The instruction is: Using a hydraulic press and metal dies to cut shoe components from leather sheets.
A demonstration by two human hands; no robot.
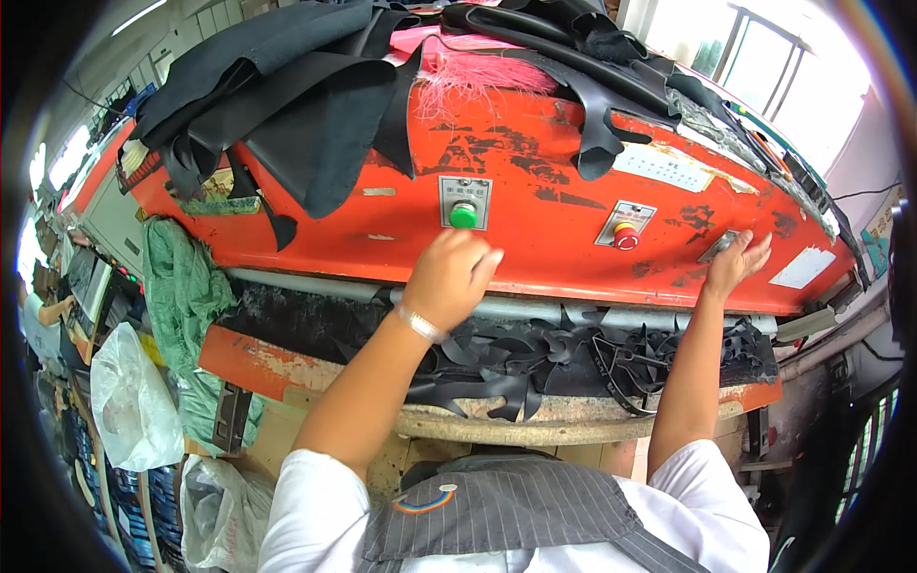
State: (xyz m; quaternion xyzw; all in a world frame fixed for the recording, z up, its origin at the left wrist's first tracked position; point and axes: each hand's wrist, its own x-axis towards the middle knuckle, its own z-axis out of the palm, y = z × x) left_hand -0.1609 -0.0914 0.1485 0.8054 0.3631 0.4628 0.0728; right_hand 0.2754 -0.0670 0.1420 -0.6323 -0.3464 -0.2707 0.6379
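My left hand [452, 274] is just below a green push button [463, 216] on a metal plate, at the front of a red machine [373, 224]. Its fingers curl in, the thumb points out to the right, and nothing shows in it; whether it touches the button is unclear. At the right end of the same red panel, my right hand [737, 265] has its fingers apart. It lies over a small metal plate [714, 245] and partly hides it. Between my hands a red knob [626, 237] with a yellow collar sits on its own plate.
Black sheet material [306, 143] drapes over the machine's top, beside pink fringe [478, 76]. Tangled black offcuts [544, 358] fill the ledge below the panel. Green sacking [181, 296] and a white plastic bag [132, 401] stand at the left. A person's arm [55, 310] shows far left.
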